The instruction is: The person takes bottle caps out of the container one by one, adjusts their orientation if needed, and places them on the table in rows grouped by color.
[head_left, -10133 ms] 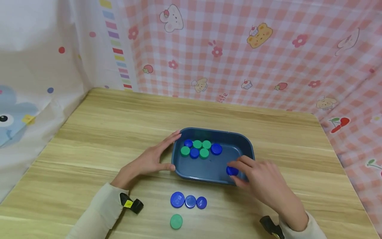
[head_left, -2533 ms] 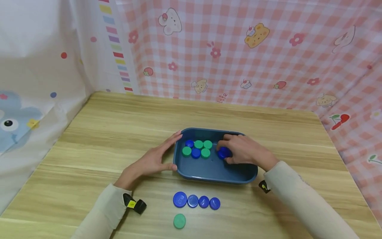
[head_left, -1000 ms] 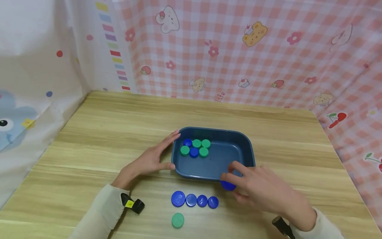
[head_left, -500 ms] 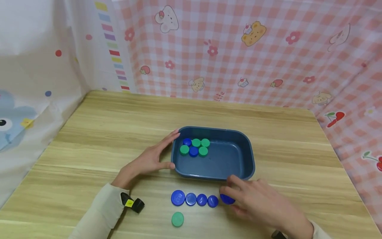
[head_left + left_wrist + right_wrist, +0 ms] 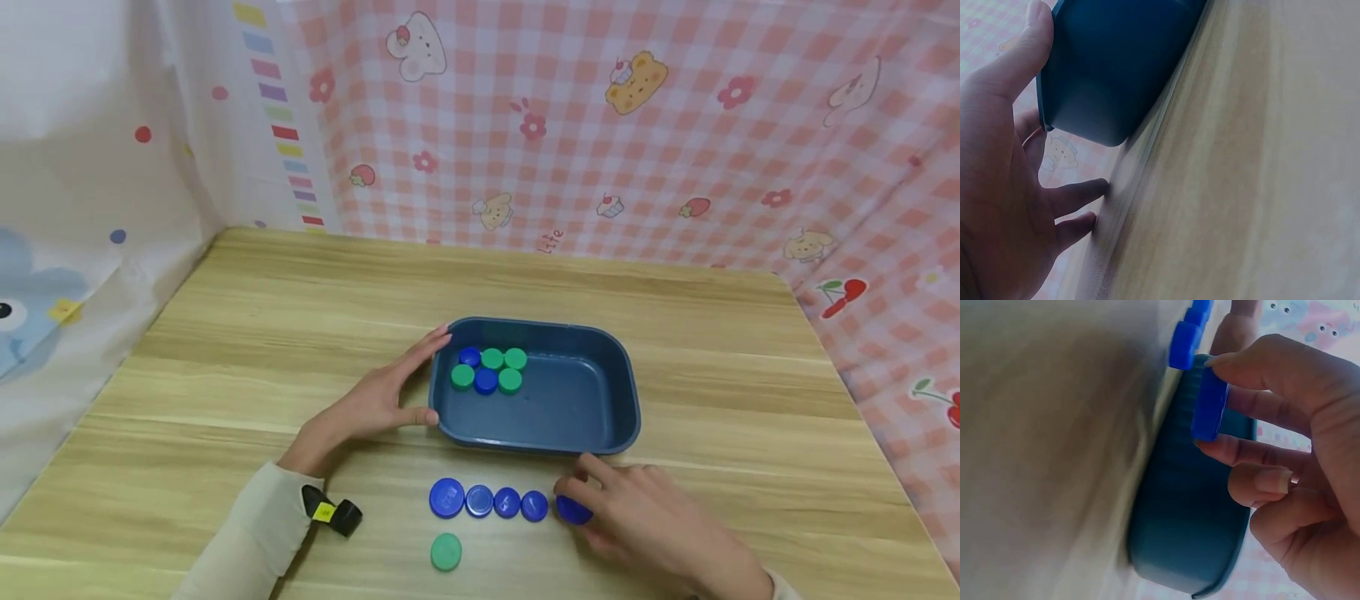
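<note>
My right hand point(image 5: 648, 517) pinches a blue bottle cap point(image 5: 573, 510) between thumb and fingers, at the right end of a row of blue caps point(image 5: 507, 502) on the table. In the right wrist view this cap point(image 5: 1210, 403) stands on edge between the fingertips, a small gap from the nearest cap in the row point(image 5: 1184, 345). My left hand point(image 5: 371, 402) holds the left end of a dark blue tray point(image 5: 562, 404), thumb at the near corner and fingers at the far one. Several green caps point(image 5: 510, 381) and two blue caps point(image 5: 486, 381) lie clustered inside the tray's left half.
One green cap point(image 5: 446, 552) lies on the wooden table point(image 5: 300, 292), below the left end of the blue row. A pink checked curtain point(image 5: 525, 167) hangs behind the table, and a white one point(image 5: 90, 125) at the left.
My right hand has carried the blue cap from the tray over its near rim to the row's end. Earlier, another blue cap went from the tray into the row. My left hand stays put.
</note>
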{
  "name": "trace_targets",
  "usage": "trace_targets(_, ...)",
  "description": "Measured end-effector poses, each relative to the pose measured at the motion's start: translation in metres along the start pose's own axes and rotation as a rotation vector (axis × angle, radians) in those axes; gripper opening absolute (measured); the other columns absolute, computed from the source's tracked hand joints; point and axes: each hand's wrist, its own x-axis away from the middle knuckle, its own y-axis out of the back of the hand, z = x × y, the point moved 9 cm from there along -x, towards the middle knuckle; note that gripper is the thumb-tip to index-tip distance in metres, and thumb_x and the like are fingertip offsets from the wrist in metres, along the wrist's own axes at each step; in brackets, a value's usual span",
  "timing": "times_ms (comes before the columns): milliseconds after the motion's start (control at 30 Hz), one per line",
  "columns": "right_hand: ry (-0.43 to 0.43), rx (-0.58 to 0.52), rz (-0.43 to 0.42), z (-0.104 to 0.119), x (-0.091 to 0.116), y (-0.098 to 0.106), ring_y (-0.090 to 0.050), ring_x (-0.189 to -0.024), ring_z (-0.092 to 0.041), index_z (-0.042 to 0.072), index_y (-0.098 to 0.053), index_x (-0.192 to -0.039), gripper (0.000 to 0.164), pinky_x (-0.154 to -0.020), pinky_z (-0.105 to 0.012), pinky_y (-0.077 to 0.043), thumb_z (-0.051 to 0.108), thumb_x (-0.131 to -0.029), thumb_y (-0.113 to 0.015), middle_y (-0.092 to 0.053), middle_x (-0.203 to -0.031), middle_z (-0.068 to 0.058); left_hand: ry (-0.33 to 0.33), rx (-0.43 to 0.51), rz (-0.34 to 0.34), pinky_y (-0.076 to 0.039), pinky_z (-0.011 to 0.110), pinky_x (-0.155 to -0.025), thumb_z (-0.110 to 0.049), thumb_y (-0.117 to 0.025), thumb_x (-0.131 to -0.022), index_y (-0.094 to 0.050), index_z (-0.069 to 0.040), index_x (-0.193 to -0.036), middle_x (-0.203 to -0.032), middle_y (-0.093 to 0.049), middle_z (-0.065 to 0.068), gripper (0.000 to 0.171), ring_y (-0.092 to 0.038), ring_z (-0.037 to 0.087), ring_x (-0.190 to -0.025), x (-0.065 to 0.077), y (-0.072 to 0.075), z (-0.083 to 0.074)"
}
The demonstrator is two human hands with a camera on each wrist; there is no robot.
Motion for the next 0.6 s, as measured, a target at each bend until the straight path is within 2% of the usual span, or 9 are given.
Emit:
trace_targets(200, -0.024, 0.014, -0.021, -0.005, -0.002, -0.010, -0.046, -0.069, -0.002, 0.022, -0.065, -0.113, 0.030, -0.058, -0.019, -0.043, 0.030, -0.084, -0.071, -0.053, -0.099, 0.010, -0.008, -0.003, 0.001, -0.030, 0.056, -0.105, -0.039, -0.077, -0.080, -0.016, -0.030, -0.154, -0.158, -0.003, -0.018, 0.096, -0.022, 0.021, -0.142, 0.000, 0.000, 0.000)
trace_targets(600, -0.077, -0.029, 0.044, -0.009, -0.007, -0.021, -0.045, -0.068, -0.003, 0.021, -0.066, -0.114, 0.030, -0.058, -0.019, -0.042, 0.030, -0.086, -0.070, -0.052, -0.098, 0.009, -0.012, 0.002, -0.001, -0.031, 0.056, -0.105, -0.038, -0.077, -0.080, -0.017, -0.027, -0.154, -0.158, -0.003, -0.018, 0.096, -0.022, 0.022, -0.142, 0.001, 0.001, -0.001)
